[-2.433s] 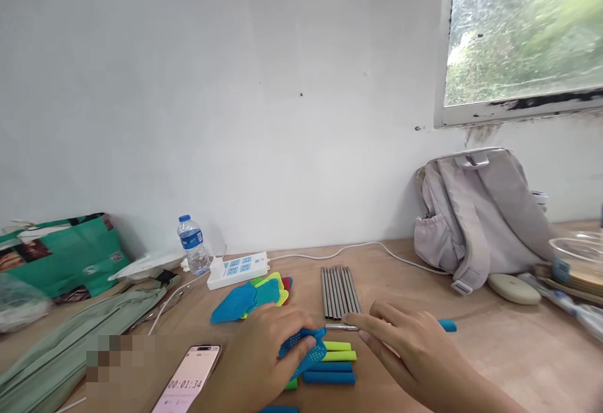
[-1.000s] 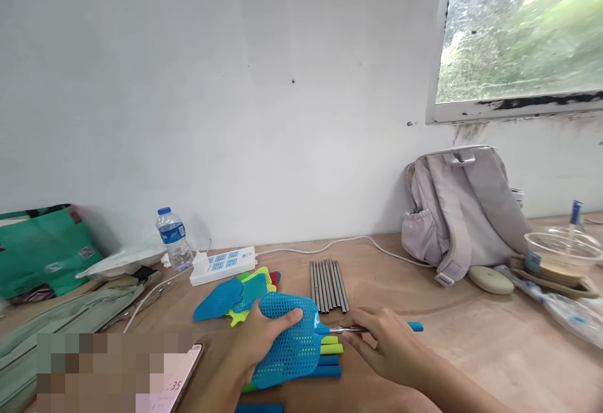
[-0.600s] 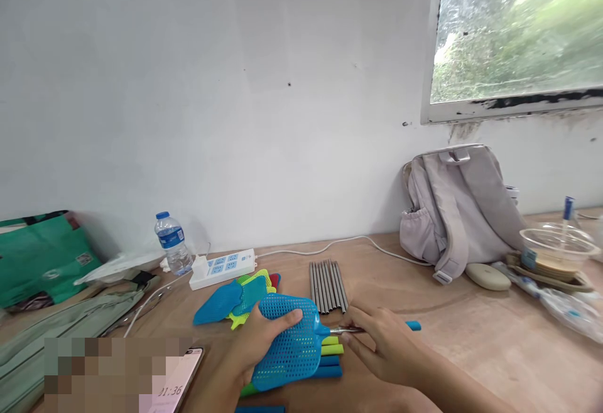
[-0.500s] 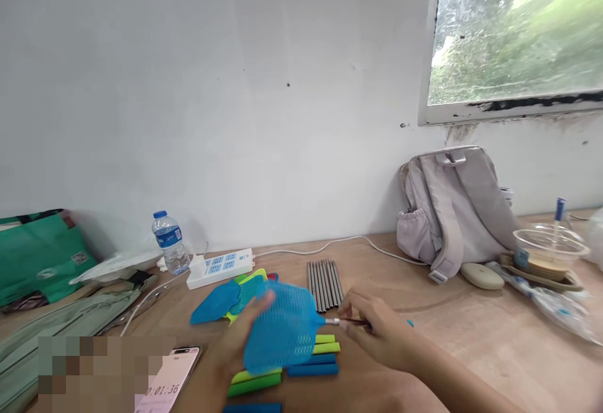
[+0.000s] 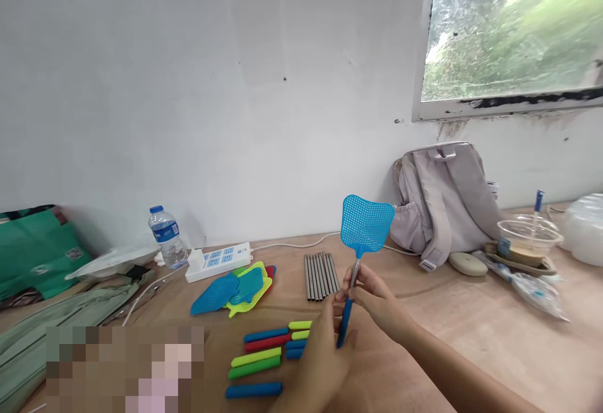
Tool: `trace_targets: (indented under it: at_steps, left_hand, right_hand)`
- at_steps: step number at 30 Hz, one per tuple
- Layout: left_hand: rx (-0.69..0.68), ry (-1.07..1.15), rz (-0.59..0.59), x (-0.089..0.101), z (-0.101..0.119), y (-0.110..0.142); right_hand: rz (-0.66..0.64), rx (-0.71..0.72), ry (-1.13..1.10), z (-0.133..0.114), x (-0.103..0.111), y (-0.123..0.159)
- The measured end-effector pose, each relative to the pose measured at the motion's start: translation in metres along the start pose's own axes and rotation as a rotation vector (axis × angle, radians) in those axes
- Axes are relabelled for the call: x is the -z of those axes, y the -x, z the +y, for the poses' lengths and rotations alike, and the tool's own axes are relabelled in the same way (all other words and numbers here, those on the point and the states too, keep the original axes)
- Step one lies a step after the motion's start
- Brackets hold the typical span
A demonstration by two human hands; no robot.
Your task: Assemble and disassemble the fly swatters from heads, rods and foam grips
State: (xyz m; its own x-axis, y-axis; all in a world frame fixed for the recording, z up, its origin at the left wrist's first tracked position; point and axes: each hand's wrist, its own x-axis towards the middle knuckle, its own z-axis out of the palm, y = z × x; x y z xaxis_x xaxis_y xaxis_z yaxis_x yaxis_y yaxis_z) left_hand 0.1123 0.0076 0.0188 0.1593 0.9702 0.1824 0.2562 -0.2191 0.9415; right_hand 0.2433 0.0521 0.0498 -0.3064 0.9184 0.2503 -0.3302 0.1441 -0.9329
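A blue fly swatter (image 5: 367,225) stands nearly upright in front of me, its perforated head at the top and a short metal rod (image 5: 355,273) below. My left hand (image 5: 327,344) is closed around its blue handle (image 5: 345,323) from the left. Around the junction of rod and handle, my right hand (image 5: 377,297) pinches with its fingertips. Several metal tubes (image 5: 321,277) lie side by side behind my hands. Loose handles in blue, red, yellow and green, such as the green handle (image 5: 254,367), lie to the left; my left hand partly covers some.
Loose swatter heads (image 5: 214,294) overlap in a pile near a white power strip (image 5: 219,263). Along the wall stand a water bottle (image 5: 168,237), a grey backpack (image 5: 452,206) and a plastic cup (image 5: 527,237). A green bag (image 5: 42,253) and grey-green cloth (image 5: 61,319) occupy the left.
The swatter has turned from lying sideways to nearly upright and moved right, and a blue handle now shows on its rod. My left hand has shifted from the head to the handle.
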Motion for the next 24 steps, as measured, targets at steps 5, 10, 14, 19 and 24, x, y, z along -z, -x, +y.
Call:
trace_targets:
  at_steps: [5,10,14,19,24]
  left_hand:
    - [-0.063,0.085,0.077,-0.037,-0.011,-0.013]
    - [-0.088,-0.018,0.031,-0.043,-0.014,-0.017]
    - [-0.088,-0.059,0.057,-0.042,-0.016,-0.016]
    - [-0.124,-0.092,0.085,-0.043,-0.018,-0.016]
    - [-0.152,-0.114,0.086,-0.044,-0.02,-0.014]
  right_hand:
    - [0.216,0.024,-0.102,-0.023,0.01,0.001]
    - [0.318,-0.044,-0.154,-0.021,0.011,-0.006]
    - [0.296,-0.111,-0.134,-0.012,0.008,-0.014]
    - [0.224,-0.078,-0.093,-0.005,0.011,-0.015]
    - [0.256,-0.057,-0.111,0.002,0.013,-0.014]
